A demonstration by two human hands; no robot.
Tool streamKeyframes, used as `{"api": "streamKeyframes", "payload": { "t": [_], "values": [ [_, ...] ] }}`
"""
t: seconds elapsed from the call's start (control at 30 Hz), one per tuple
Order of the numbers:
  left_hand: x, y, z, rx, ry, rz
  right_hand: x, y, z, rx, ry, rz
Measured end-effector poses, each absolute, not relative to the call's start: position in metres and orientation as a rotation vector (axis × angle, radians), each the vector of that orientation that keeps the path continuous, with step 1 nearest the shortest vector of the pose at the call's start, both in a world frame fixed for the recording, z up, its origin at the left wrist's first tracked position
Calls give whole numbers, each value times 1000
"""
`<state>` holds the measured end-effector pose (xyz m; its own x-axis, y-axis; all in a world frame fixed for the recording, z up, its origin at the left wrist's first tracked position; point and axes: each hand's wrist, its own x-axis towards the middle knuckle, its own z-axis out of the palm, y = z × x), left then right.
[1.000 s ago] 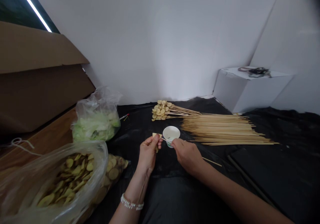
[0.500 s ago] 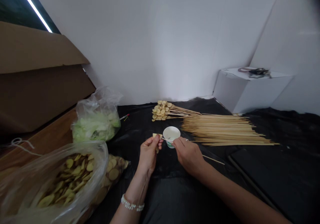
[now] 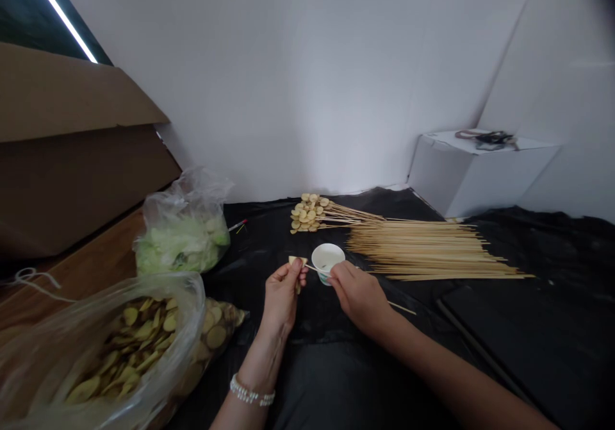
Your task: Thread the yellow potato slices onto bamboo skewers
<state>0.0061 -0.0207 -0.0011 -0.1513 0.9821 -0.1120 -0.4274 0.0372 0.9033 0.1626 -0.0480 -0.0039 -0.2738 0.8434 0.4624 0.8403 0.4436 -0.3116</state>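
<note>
A clear plastic bag of round yellow slices (image 3: 120, 347) lies far left on the black-covered desk (image 3: 269, 238). The left hand (image 3: 283, 292) has its grip closed on a pale yellow wedge-shaped slice (image 3: 295, 261), just left of the small white paper cup (image 3: 328, 258). The right hand (image 3: 358, 295) has its grip pinched on a thin bamboo skewer (image 3: 312, 268), tip at the slice. The skewer's tail has drawn leftward since half a second ago, so the stick has advanced toward the slice. The loose bundle of bamboo skewers (image 3: 432, 250) lies right, untouched.

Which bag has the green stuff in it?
The farther bag, next to the cardboard box. Its contents are pale green and leafy; the nearer bag holds yellow round slices.
</note>
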Motion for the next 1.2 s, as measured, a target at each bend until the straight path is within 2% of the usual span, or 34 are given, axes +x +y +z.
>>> {"api": "streamKeyframes", "payload": {
  "t": [0.13, 0.3, 0.4, 0.63, 0.7, 0.8, 0.97, 1.03, 1.1, 1.2],
  "values": [
    [6, -22, -2, 772, 1014, 1392, 161, -48, -8, -1427, -2142, -63],
    [10, -25, -4, 814, 1001, 1348, 162, -45, -5, -1417, -2142, 338],
    [10, -24, -3, 810, 999, 1354, 163, -44, -2, -1387, -2112, 424],
    [4, -21, 2, 787, 1011, 1458, 159, -48, -7, -1390, -2149, 14],
    [5, -22, 1, 809, 999, 1417, 158, -48, -9, -1395, -2150, -7],
    [8, -24, -3, 833, 990, 1370, 160, -46, -10, -1401, -2133, 144],
    [10, -26, -7, 860, 997, 1320, 165, -41, -6, -1275, -2049, 581],
    [10, -26, -6, 872, 997, 1316, 166, -40, -4, -1233, -2024, 633],
    [9, -26, -4, 869, 1004, 1348, 165, -40, -3, -1245, -2033, 556],
    [9, -25, 0, 816, 1020, 1421, 162, -43, -4, -1312, -2076, 253]
  ]
}}
